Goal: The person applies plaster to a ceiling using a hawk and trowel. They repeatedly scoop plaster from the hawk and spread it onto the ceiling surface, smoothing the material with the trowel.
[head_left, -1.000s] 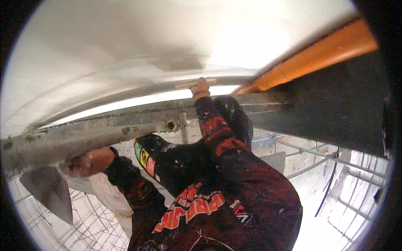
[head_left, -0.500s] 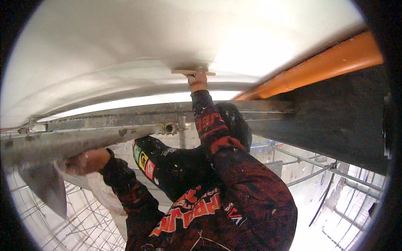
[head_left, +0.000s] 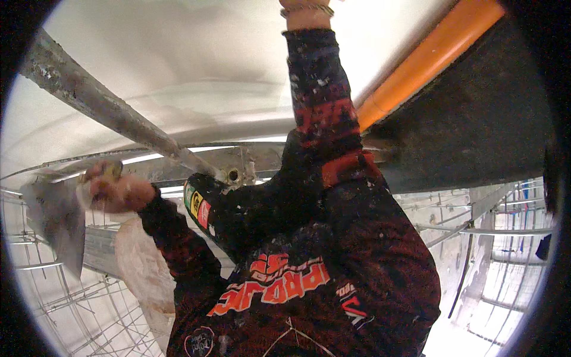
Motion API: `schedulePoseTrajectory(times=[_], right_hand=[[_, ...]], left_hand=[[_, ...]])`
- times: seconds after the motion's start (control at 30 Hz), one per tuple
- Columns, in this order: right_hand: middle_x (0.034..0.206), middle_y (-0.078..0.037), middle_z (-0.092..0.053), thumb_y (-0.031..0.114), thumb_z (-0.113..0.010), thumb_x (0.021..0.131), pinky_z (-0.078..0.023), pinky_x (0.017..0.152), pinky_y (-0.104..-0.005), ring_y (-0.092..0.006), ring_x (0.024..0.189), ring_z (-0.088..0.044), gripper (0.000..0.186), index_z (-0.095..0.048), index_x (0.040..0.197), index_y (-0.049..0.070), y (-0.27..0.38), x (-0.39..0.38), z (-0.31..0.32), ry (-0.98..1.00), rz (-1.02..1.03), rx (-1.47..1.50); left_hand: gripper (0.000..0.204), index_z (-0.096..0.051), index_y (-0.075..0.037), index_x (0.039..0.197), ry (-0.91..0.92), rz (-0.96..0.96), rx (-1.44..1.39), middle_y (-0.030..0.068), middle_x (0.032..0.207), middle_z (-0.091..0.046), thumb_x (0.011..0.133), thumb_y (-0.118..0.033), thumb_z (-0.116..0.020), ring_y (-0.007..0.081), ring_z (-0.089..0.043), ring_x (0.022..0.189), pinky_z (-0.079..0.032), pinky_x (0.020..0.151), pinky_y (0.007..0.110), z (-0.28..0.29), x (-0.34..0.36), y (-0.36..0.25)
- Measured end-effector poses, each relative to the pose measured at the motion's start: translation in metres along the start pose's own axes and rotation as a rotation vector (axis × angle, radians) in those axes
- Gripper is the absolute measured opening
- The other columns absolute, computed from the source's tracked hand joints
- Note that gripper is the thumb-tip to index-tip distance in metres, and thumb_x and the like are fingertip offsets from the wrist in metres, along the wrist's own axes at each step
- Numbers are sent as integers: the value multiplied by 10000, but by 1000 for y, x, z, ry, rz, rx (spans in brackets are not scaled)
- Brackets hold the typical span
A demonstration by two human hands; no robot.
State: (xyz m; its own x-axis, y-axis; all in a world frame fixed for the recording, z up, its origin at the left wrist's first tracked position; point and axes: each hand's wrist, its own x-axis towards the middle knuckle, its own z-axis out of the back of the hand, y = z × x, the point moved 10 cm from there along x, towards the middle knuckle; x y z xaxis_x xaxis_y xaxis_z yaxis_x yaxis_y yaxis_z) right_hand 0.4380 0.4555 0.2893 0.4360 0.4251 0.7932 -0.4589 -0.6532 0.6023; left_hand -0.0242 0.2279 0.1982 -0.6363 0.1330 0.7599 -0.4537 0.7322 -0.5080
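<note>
At the left, my left hand (head_left: 116,189) is closed and slightly blurred by motion. A grey flat plate with a pointed lower corner, looking like a plasterer's hawk (head_left: 59,223), hangs beside the fist, and what seems to be its handle end shows above the fingers. My right hand (head_left: 306,5) reaches up past the top edge of the head view, against the pale smooth surface (head_left: 196,53). Only the wrist with a bracelet and the base of that hand show; the fingers and anything in them are out of sight.
A stained metal scaffold tube (head_left: 113,107) slants from upper left to an open end near my knee (head_left: 199,202). An orange pipe (head_left: 428,65) runs along a dark panel (head_left: 470,131) at right. Scaffold bars (head_left: 35,266) and a translucent sheet (head_left: 143,262) lie below.
My right arm has stretched upward, taking the hand and its flat, wooden-edged tool out of view. My left hand has risen with the hawk. The view has tilted, so the tube now slants.
</note>
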Motion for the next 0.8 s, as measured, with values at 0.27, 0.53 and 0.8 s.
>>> schedulePoseTrajectory(times=[0.27,0.53,0.8], right_hand=[[1108,-72,-552,269,-571,877,-420,942,-471,-201,1106,-507,271,-562,1101,115,7,-153,105,382,-368,618],[1411,-86,-404,216,-478,868,-270,1074,-504,-313,1335,-329,496,-411,1356,154,124,-251,120,1489,494,83],[1354,-86,-454,206,-594,795,-359,1012,-473,-325,1241,-436,567,-433,1334,126,-4,-224,180,1245,93,-337]], left_hand=[[426,-548,-80,795,1084,1153,-127,4,615,-533,878,-497,-528,120,-492,481,-358,416,230,-43,-189,-3],[544,-509,-25,760,1743,1169,-51,30,564,-467,919,-531,-385,127,-440,439,-366,406,260,-95,-232,-8],[415,-541,-19,836,1727,609,20,61,613,-500,902,-417,-444,188,-499,536,-382,495,302,-119,-218,-47]])
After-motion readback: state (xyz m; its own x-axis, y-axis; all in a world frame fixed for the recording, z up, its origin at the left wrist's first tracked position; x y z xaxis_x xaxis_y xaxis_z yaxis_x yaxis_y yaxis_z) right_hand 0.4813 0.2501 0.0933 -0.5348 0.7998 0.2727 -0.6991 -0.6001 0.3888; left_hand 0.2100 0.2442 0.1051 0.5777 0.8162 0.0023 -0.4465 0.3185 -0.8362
